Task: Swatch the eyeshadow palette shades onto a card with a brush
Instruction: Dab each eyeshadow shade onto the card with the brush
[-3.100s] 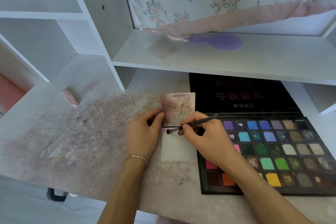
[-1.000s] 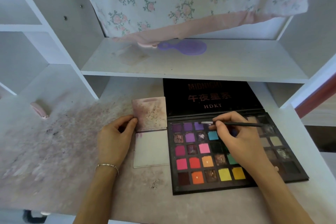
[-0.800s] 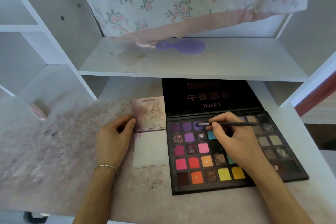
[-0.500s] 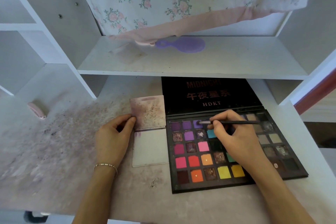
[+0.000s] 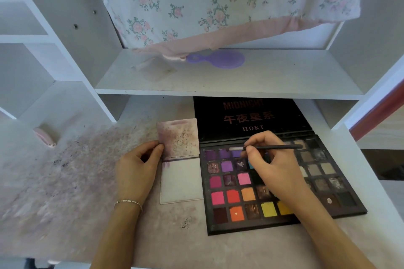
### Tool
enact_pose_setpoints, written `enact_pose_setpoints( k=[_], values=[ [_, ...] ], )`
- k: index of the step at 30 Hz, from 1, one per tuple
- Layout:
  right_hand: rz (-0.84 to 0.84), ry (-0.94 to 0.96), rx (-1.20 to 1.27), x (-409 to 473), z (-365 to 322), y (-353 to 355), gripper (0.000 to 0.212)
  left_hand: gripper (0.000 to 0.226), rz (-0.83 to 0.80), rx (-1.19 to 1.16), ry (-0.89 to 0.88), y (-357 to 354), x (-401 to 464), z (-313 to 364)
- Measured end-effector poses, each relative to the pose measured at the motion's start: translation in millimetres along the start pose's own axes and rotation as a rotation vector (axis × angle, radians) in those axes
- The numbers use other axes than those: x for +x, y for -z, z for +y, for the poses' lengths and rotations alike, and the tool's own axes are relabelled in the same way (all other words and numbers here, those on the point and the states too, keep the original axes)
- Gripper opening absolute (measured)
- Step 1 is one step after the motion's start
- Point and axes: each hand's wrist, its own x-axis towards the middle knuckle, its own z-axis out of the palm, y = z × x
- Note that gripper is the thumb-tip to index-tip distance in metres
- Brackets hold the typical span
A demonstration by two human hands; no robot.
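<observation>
Eyeshadow palette (image 5: 284,183) lies open on the surface, right of center, black lid (image 5: 251,118) propped up at the far side under the shelf, lettering "MIDNIGHT" and "HDKT" on it. Brush (image 5: 265,148) lies nearly level over the far row of pans, pale tip pointing left, just above the purple pans; can't tell if it touches powder. Right hand (image 5: 272,168) pinches the brush handle, fingers (image 5: 251,151) curled round it near the ferrule, hand covering the middle pans. Card (image 5: 181,181), white, flat just left of the palette, touching its edge; faint purple smudge at its far left corner. A stained pinkish card (image 5: 178,138) sits at its far end. Left hand (image 5: 136,170) rests on the surface left of the cards, thumb and fingertips holding the stained card's left edge; bracelet (image 5: 127,202) at the wrist. Surface (image 5: 65,181) dusted with pink-purple powder. Purple hand mirror (image 5: 220,59) on the shelf (image 5: 284,81), floral cloth (image 5: 218,2) hanging behind it. Small pink object (image 5: 44,136) far left.
</observation>
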Motion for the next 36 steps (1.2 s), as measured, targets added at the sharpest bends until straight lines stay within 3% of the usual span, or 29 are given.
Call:
enact_pose_setpoints(
  k=[10, 36],
  values=[
    [-0.257, -0.01, 0.092, 9.0, -16.9, -56.2, 0.018, 0.011, -0.001, 0.006, -0.02, 1.1, 0.4, -0.3],
    [-0.304, -0.02, -0.017, 11.6, -11.7, -71.7, 0.012, 0.014, -0.014, -0.013, -0.03, 0.3, 0.1, -1.6]
  ],
)
